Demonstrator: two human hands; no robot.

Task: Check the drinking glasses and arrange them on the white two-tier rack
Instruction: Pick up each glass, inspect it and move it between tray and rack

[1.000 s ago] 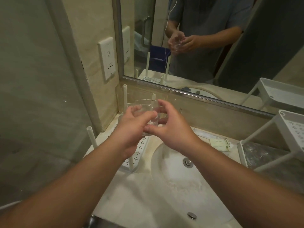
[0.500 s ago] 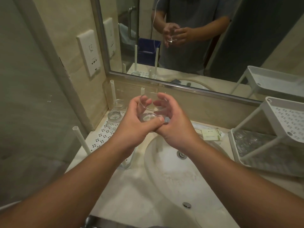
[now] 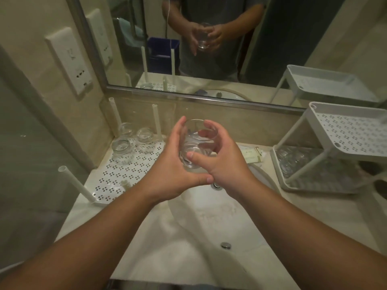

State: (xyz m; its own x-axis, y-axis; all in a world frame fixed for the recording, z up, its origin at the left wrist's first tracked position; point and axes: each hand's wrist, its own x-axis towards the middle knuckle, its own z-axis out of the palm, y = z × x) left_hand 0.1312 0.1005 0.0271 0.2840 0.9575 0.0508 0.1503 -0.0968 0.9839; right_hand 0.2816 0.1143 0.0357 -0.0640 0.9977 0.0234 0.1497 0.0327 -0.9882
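The lower tier of the white two-tier rack [image 3: 343,130], sitting at three o'clock, is showing a cluster of clear glasses too blurred to count, and the rack's right side is running off the frame. One drinking glass [image 3: 195,146] is sitting upright between both hands over the far edge of the sink [image 3: 209,216], near the centre of the view. The left hand [image 3: 173,164] is curling around the glass's left side with its thumb lying under the base; the right hand [image 3: 222,158] is wrapping the right side, thumb pressing the front wall and fingers showing through the glass. At ten o'clock, three more clear glasses [image 3: 134,139] are standing together on a perforated white tray [image 3: 125,174] with four upright posts. Paper sachets [image 3: 252,155], blurred, are lying behind the sink.
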